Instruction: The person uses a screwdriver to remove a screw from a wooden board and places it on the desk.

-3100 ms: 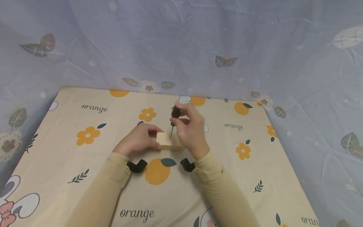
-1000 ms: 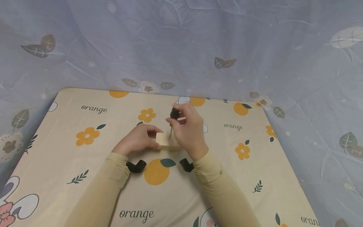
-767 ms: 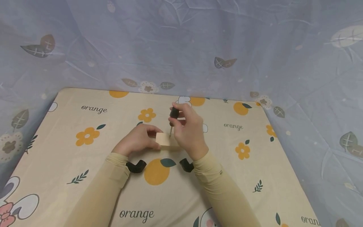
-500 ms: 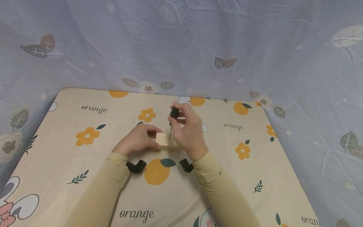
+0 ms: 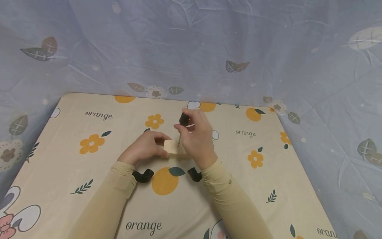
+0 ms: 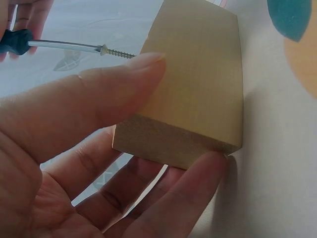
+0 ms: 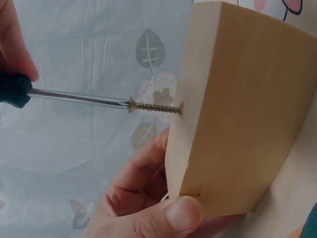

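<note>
A pale wooden block stands on the cloth, and my left hand grips its left end. In the left wrist view, the thumb lies across the block's broad face with fingers below and behind. My right hand pinches the dark handle of a screwdriver between thumb and fingers above the block. The right wrist view shows the screwdriver's steel shaft meeting the head of a screw. That screw's tip is in the block's top face, with most of the thread exposed.
A cream tablecloth with printed oranges and flowers covers the table. Bluish patterned cloth hangs behind and at both sides. Dark curved pieces show beside the left wrist and right wrist.
The right thumb and fingers have rolled back and forth on the screwdriver handle, and the right hand sits slightly further left. The left hand and block have stayed nearly still.
</note>
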`<act>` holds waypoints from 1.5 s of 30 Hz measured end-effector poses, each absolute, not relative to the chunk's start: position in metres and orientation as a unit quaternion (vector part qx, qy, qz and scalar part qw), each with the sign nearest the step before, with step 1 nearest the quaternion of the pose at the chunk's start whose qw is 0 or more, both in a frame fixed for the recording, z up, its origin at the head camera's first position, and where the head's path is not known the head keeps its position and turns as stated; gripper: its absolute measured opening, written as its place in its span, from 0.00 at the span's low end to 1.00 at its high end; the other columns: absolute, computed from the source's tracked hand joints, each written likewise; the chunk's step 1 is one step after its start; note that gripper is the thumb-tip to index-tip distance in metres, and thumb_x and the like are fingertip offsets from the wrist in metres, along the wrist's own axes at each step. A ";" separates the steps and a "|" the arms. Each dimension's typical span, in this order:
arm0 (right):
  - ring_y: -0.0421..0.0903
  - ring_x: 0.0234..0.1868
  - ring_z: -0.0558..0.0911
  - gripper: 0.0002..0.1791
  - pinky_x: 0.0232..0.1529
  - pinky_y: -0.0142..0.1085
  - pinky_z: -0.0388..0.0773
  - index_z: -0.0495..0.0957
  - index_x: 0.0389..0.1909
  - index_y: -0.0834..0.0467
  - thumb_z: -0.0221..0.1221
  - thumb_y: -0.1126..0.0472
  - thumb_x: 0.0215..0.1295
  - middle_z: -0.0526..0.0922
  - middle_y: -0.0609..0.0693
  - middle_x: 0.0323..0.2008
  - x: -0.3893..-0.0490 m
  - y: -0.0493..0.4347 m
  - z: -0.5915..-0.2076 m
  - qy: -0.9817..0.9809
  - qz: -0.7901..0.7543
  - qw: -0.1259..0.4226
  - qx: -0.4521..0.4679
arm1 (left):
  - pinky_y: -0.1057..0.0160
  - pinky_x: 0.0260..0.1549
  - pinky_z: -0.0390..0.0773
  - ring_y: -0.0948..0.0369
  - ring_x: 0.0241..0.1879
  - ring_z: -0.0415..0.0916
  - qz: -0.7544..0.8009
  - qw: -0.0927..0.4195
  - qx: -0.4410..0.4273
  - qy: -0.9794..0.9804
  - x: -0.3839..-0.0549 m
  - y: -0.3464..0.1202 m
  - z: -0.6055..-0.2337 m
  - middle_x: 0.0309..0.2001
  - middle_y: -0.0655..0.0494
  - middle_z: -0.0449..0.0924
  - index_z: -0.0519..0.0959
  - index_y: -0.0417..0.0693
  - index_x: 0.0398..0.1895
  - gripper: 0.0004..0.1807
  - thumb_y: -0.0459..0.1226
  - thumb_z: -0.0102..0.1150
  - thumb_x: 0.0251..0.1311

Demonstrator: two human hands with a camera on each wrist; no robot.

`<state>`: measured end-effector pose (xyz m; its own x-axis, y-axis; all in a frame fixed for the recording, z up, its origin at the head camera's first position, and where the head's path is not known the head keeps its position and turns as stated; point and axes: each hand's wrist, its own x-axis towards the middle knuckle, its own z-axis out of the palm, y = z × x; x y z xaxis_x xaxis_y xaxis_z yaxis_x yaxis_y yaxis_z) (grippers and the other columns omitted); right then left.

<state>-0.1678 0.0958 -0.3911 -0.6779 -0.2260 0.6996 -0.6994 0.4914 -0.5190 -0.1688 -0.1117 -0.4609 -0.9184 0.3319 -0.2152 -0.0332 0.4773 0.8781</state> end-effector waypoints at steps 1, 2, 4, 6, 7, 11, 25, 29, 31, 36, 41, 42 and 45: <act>0.52 0.37 0.88 0.25 0.37 0.33 0.88 0.78 0.60 0.64 0.74 0.69 0.63 0.83 0.59 0.44 -0.167 0.096 -0.391 -0.815 0.418 0.284 0.286 | 0.58 0.54 0.79 0.56 0.50 0.84 0.503 0.181 0.091 0.840 -0.169 -0.112 -0.461 0.51 0.54 0.91 0.89 0.50 0.56 0.28 0.37 0.85 0.47; 0.52 0.37 0.89 0.25 0.37 0.34 0.89 0.78 0.60 0.65 0.73 0.70 0.64 0.84 0.59 0.44 -0.167 0.096 -0.391 -0.814 0.418 0.282 0.288 | 0.58 0.54 0.79 0.56 0.50 0.84 0.503 0.180 0.090 0.841 -0.169 -0.112 -0.462 0.51 0.54 0.91 0.89 0.51 0.56 0.28 0.37 0.85 0.47; 0.53 0.38 0.90 0.24 0.38 0.35 0.89 0.78 0.61 0.66 0.71 0.72 0.64 0.86 0.60 0.45 -0.166 0.096 -0.391 -0.812 0.419 0.279 0.294 | 0.58 0.55 0.79 0.56 0.51 0.84 0.502 0.178 0.091 0.841 -0.169 -0.113 -0.462 0.51 0.53 0.91 0.89 0.51 0.56 0.28 0.37 0.85 0.47; 0.54 0.39 0.91 0.23 0.40 0.35 0.89 0.78 0.61 0.67 0.69 0.74 0.66 0.87 0.61 0.47 -0.165 0.095 -0.391 -0.812 0.416 0.277 0.302 | 0.57 0.55 0.79 0.55 0.52 0.84 0.501 0.177 0.093 0.842 -0.169 -0.113 -0.463 0.51 0.53 0.91 0.89 0.51 0.56 0.29 0.38 0.85 0.46; 0.54 0.40 0.91 0.23 0.40 0.35 0.89 0.77 0.61 0.67 0.68 0.75 0.66 0.88 0.62 0.48 -0.165 0.095 -0.391 -0.811 0.416 0.276 0.306 | 0.57 0.56 0.78 0.55 0.52 0.83 0.500 0.176 0.093 0.843 -0.169 -0.113 -0.463 0.51 0.53 0.91 0.89 0.51 0.55 0.29 0.38 0.85 0.46; 0.56 0.42 0.92 0.22 0.42 0.36 0.90 0.76 0.62 0.68 0.64 0.76 0.69 0.89 0.63 0.50 -0.164 0.094 -0.390 -0.807 0.418 0.268 0.319 | 0.57 0.57 0.77 0.55 0.52 0.83 0.498 0.174 0.094 0.844 -0.169 -0.113 -0.464 0.51 0.53 0.91 0.89 0.51 0.55 0.28 0.38 0.86 0.46; 0.53 0.42 0.84 0.27 0.39 0.38 0.89 0.77 0.60 0.64 0.76 0.68 0.61 0.81 0.60 0.50 -0.167 0.094 -0.392 -0.811 0.435 0.267 0.287 | 0.57 0.53 0.79 0.55 0.50 0.83 0.496 0.179 0.086 0.845 -0.166 -0.112 -0.460 0.50 0.57 0.90 0.89 0.55 0.54 0.26 0.38 0.85 0.48; 0.55 0.39 0.85 0.26 0.38 0.39 0.89 0.78 0.59 0.65 0.75 0.71 0.62 0.81 0.61 0.47 -0.167 0.093 -0.390 -0.810 0.434 0.270 0.288 | 0.56 0.54 0.78 0.55 0.51 0.82 0.497 0.182 0.084 0.844 -0.166 -0.112 -0.460 0.50 0.57 0.90 0.89 0.56 0.54 0.26 0.39 0.84 0.48; 0.55 0.38 0.87 0.24 0.38 0.39 0.89 0.78 0.58 0.66 0.74 0.72 0.62 0.81 0.61 0.46 -0.167 0.093 -0.388 -0.811 0.430 0.271 0.291 | 0.56 0.54 0.77 0.55 0.51 0.81 0.496 0.184 0.082 0.845 -0.166 -0.112 -0.459 0.51 0.57 0.90 0.89 0.56 0.54 0.26 0.39 0.84 0.48; 0.54 0.38 0.89 0.23 0.39 0.36 0.89 0.79 0.59 0.65 0.71 0.74 0.63 0.84 0.60 0.46 -0.166 0.094 -0.386 -0.817 0.420 0.269 0.288 | 0.56 0.54 0.77 0.54 0.51 0.81 0.493 0.186 0.080 0.846 -0.165 -0.112 -0.458 0.51 0.57 0.90 0.89 0.56 0.54 0.26 0.39 0.84 0.49; 0.53 0.40 0.92 0.24 0.42 0.35 0.89 0.79 0.61 0.65 0.68 0.77 0.65 0.88 0.60 0.49 -0.165 0.095 -0.384 -0.817 0.428 0.249 0.294 | 0.54 0.57 0.77 0.54 0.53 0.81 0.492 0.187 0.080 0.847 -0.165 -0.111 -0.457 0.52 0.56 0.90 0.89 0.55 0.55 0.26 0.38 0.83 0.49; 0.53 0.40 0.92 0.24 0.42 0.36 0.89 0.78 0.62 0.65 0.67 0.77 0.66 0.89 0.60 0.49 -0.165 0.095 -0.384 -0.817 0.431 0.246 0.296 | 0.54 0.57 0.77 0.54 0.53 0.81 0.492 0.186 0.079 0.847 -0.165 -0.111 -0.457 0.52 0.56 0.90 0.89 0.55 0.55 0.26 0.38 0.83 0.49; 0.54 0.44 0.91 0.24 0.43 0.38 0.90 0.77 0.63 0.65 0.66 0.77 0.66 0.88 0.60 0.51 -0.165 0.095 -0.384 -0.815 0.439 0.237 0.294 | 0.53 0.58 0.77 0.54 0.54 0.81 0.491 0.185 0.080 0.848 -0.165 -0.111 -0.456 0.53 0.55 0.90 0.89 0.54 0.56 0.26 0.38 0.83 0.49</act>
